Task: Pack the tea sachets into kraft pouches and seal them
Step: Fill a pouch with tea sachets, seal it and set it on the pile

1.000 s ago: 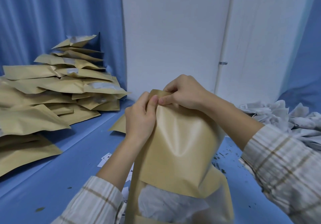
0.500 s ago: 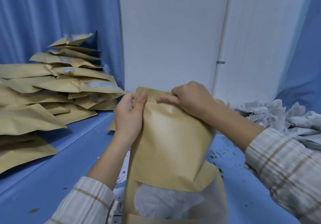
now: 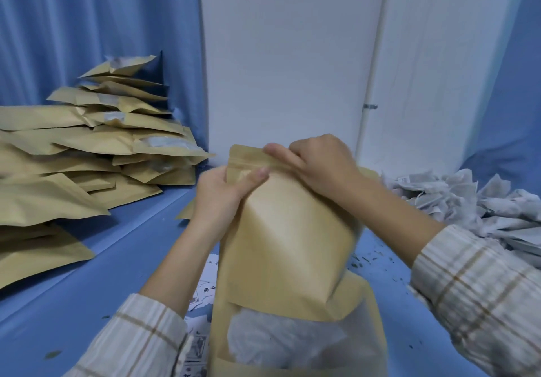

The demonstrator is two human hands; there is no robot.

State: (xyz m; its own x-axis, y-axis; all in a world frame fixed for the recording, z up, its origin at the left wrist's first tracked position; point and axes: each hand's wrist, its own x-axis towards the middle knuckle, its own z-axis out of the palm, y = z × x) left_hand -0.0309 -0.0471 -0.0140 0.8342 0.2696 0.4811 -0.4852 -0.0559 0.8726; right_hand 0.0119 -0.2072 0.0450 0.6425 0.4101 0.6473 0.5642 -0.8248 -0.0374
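Head view: nearest the camera, two plaid sleeves (image 3: 480, 297) reach forward over the blue table (image 3: 96, 262). Between them a kraft pouch (image 3: 287, 239) stands upright, its clear window (image 3: 292, 344) low in the frame showing pale tea sachets inside. The left hand (image 3: 219, 195) grips the pouch's upper left edge, thumb laid across the front just under the zip strip. The right hand (image 3: 319, 163) is curled over the top of the pouch, fingers pinching the strip near the middle; both hands are clamped on the pouch. Under the pouch lie printed paper slips (image 3: 202, 291), with dark tea flecks (image 3: 377, 259) scattered to the right. Farther back on the left, a stack of filled pouches (image 3: 87, 148) leans against the blue curtain (image 3: 87, 25). On the right lies a heap of loose sachets (image 3: 468, 204). Behind everything is a white wall (image 3: 292, 54).
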